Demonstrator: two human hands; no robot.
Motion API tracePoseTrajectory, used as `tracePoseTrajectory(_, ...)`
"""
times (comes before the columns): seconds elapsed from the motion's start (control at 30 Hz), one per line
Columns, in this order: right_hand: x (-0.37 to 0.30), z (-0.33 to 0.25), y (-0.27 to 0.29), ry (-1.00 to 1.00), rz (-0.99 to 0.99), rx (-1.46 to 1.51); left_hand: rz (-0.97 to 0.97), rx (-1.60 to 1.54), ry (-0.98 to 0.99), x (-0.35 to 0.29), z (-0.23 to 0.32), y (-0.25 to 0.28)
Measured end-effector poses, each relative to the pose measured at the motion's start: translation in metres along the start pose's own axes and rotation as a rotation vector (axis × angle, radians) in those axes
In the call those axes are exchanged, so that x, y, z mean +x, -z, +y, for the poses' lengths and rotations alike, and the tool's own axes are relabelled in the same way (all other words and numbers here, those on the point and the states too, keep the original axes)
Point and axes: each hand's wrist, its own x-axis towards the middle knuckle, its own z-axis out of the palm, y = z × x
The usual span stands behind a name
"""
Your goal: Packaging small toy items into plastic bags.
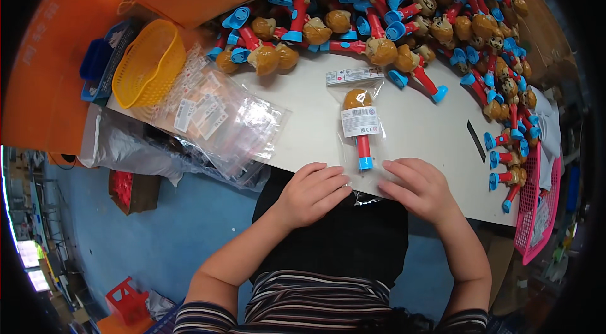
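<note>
A toy (365,148) with a brown domed head, a red stem and a blue foot lies inside a clear plastic bag (377,91) on the table. A white label with a barcode (360,121) covers part of the toy. My left hand (315,194) is at the bag's near left corner, fingers stretched out toward it. On the other side, my right hand (420,189) has its fingers extended at the near right edge of the bag. Both thumbs are mostly hidden. Shiny film from the bag's near end hangs over the table edge between my hands.
Many similar toys (382,50) are heaped along the back and right of the white table (297,132). Flat clear bags (233,122) and a yellow basket (148,65) lie at left. A dark flat strip (476,141) and a pink basket (536,208) are at right.
</note>
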Motion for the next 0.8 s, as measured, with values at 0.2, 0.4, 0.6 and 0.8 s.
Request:
tracePoseTrajectory(0.2, -0.001, 0.004, -0.005, -0.086, 0.018, 0.171, 0.099, -0.027, 0.067, 0.000, 0.000, -0.001)
tracePoseTrajectory(0.4, 0.003, -0.002, 0.002, -0.220, 0.027, 0.337, 0.027, -0.040, 0.198, 0.006, 0.008, 0.010)
tracePoseTrajectory(0.6, 0.008, -0.014, 0.015, -1.101, 0.050, 0.947, 0.011, -0.111, 0.307, 0.013, 0.014, 0.015)
tracePoseTrajectory(0.8, 0.019, -0.017, 0.009, -1.242, -0.152, 0.985, 0.006, -0.110, 0.315, 0.010, 0.014, 0.016)
